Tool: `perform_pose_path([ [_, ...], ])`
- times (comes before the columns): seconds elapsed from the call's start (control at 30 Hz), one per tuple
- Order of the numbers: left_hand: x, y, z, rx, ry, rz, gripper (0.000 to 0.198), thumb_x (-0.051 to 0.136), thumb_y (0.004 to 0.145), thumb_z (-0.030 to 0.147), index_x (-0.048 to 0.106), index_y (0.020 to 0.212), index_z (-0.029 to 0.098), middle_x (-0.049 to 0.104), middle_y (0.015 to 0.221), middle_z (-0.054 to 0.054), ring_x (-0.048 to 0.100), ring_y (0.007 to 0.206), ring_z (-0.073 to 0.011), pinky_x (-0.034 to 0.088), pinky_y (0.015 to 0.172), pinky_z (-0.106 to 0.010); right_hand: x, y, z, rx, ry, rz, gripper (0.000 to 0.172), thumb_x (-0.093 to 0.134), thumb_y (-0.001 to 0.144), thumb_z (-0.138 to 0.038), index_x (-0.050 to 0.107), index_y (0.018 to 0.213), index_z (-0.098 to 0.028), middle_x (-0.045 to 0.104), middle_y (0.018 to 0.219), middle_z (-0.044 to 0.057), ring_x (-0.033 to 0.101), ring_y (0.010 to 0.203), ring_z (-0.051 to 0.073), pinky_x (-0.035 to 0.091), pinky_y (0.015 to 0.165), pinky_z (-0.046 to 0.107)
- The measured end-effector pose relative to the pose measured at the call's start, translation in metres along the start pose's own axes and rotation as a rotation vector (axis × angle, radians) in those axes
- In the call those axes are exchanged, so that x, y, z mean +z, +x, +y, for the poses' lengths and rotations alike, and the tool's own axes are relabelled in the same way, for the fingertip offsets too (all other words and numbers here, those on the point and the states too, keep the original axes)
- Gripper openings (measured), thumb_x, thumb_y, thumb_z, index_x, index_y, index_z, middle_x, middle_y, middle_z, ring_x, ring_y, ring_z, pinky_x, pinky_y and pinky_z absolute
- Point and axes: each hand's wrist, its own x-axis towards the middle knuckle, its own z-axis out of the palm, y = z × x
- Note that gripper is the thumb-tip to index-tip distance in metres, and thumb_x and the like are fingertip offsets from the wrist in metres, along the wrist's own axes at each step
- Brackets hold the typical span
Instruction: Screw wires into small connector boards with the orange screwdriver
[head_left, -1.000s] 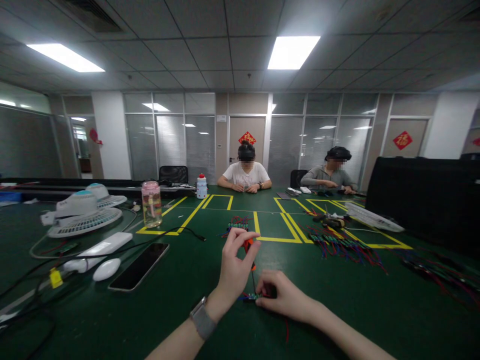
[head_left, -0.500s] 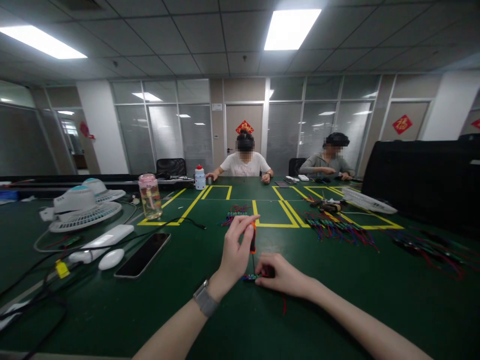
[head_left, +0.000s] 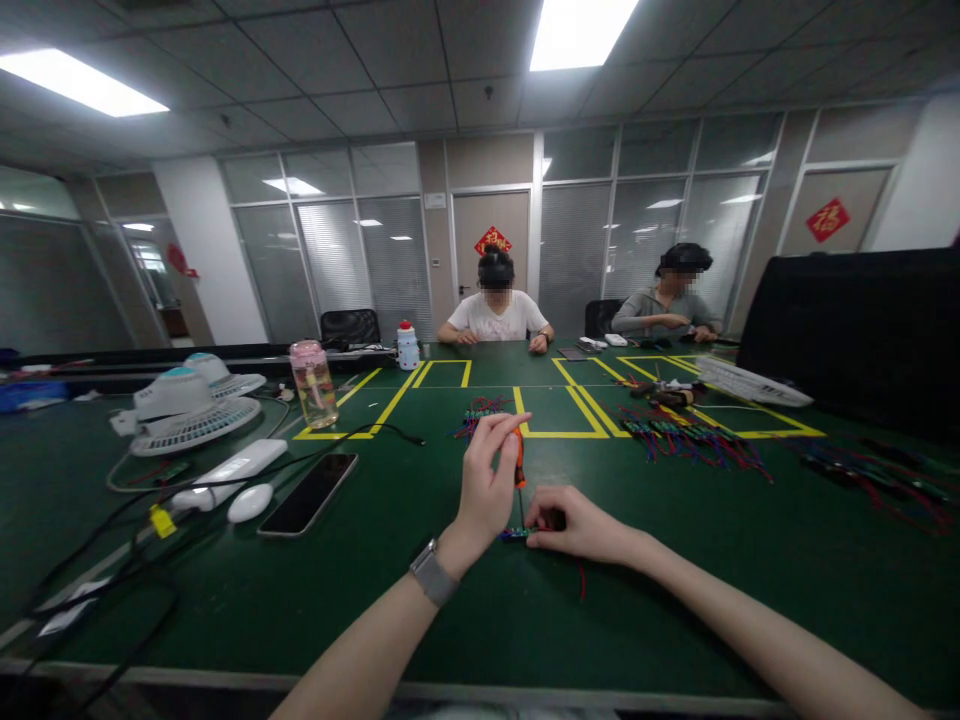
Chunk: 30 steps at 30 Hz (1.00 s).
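Note:
My left hand, with a watch on its wrist, is closed around the orange-and-black handle of a screwdriver. The screwdriver stands upright, and its thin shaft runs down to a small green circuit board with wires. My right hand pinches the right end of that board against the green table. A red wire trails out below the right hand. Whether the tip sits in a screw is too small to tell.
Bundles of wired boards lie ahead and to the right. At left are a phone, a white mouse, a power strip, cables, fans and a bottle. Two people sit across the table.
My view has tilted down and shifted slightly left, showing the table's near edge. Both hands keep their hold on the screwdriver and board. The person opposite has drawn one hand inward.

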Motion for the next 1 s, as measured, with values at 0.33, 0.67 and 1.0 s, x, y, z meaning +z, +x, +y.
perform_pose_path([
  [0.33,0.002,0.001,0.003,0.014,0.041,0.052,0.015,0.062,0.085,0.025,0.067,0.098,0.021,0.061,0.091,-0.003,0.059,0.085,-0.0154,0.047,0.077,-0.027,-0.001,0.000,-0.002,-0.013,-0.028,-0.004,0.018,0.071,0.076,-0.031,0.067,0.082,-0.014,0.056,0.071,0.000,0.051,0.062,0.012,0.040,0.058,0.022],
  [0.67,0.004,-0.002,-0.001,-0.035,-0.064,-0.015,0.030,0.042,0.096,0.026,0.059,0.121,0.023,0.064,0.114,-0.007,0.062,0.096,-0.0166,0.049,0.084,-0.029,-0.002,0.000,-0.008,-0.004,-0.082,-0.003,0.014,0.069,0.077,-0.029,0.068,0.081,-0.015,0.057,0.072,0.000,0.051,0.063,0.012,0.040,0.058,0.022],
  [1.0,0.003,-0.003,0.001,0.007,0.007,0.007,0.026,0.044,0.095,0.027,0.063,0.112,0.023,0.061,0.102,-0.006,0.059,0.089,-0.0151,0.048,0.077,-0.027,-0.001,0.000,-0.008,-0.009,-0.070,-0.002,0.014,0.069,0.077,-0.029,0.068,0.082,-0.015,0.057,0.073,0.000,0.052,0.062,0.012,0.040,0.057,0.021],
])
